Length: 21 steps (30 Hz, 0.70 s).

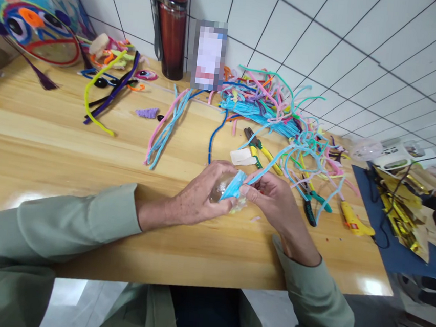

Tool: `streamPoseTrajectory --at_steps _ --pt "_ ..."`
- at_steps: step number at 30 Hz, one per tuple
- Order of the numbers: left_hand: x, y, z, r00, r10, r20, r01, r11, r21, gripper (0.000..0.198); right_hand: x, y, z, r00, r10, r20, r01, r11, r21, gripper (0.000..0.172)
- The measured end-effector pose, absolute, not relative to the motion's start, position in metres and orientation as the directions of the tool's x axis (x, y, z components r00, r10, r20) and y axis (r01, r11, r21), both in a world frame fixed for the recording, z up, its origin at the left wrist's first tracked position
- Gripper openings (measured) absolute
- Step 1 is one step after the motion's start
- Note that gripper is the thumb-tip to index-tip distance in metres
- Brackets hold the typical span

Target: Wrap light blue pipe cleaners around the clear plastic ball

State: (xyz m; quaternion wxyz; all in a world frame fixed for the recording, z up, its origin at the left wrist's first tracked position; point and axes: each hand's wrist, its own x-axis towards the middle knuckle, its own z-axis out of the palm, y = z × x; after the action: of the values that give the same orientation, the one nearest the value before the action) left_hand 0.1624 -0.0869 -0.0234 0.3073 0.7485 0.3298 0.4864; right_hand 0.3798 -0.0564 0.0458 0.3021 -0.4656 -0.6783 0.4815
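Observation:
My left hand (203,195) is closed around a clear, rounded plastic piece (219,188) with a band of light-blue pipe cleaner (234,185) across it. My right hand (272,197) pinches a long light-blue pipe cleaner (270,164) close to that band; the strand runs up and right toward the pile. Both hands meet just above the table, and the fingers hide part of the plastic piece. Beyond them lie pliers with yellow handles (265,155) and a small white piece (243,157). Pliers with green and black handles (310,198) rest right of my right hand.
A tangled pipe-cleaner pile (262,108) lies at the back. A red thermos (173,25) and a phone (209,54) stand against the tiled wall. The yellow glue gun (355,220) sits near the right edge. At far left is a decorated face-like craft (41,33).

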Motion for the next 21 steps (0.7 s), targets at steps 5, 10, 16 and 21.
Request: streamPoseTrajectory --at_steps 5,10,16,21 --pt "0.1615 -0.0864 -0.0203 0.313 0.796 0.518 0.187 -0.587 0.788 0.05 0.3797 -0.0558 0.0468 -0.382 0.921 -0.074 0.327 0.06 -0.943 0.021" --pt "0.1612 -0.0862 -0.0209 0.307 0.797 0.52 0.166 -0.583 0.795 0.051 0.3801 -0.0548 0.0473 -0.385 0.919 -0.082 0.321 0.05 -0.946 0.019" --pt "0.1606 -0.0861 -0.0208 0.317 0.798 0.512 0.17 -0.579 0.797 0.05 0.3796 -0.0545 0.0447 -0.384 0.922 -0.051 0.29 0.068 -0.955 0.02" --pt "0.1616 -0.0858 -0.0231 0.304 0.8 0.517 0.167 -0.579 0.798 0.05 0.3798 -0.0554 0.0467 -0.38 0.924 -0.029 0.304 0.095 -0.948 0.02"
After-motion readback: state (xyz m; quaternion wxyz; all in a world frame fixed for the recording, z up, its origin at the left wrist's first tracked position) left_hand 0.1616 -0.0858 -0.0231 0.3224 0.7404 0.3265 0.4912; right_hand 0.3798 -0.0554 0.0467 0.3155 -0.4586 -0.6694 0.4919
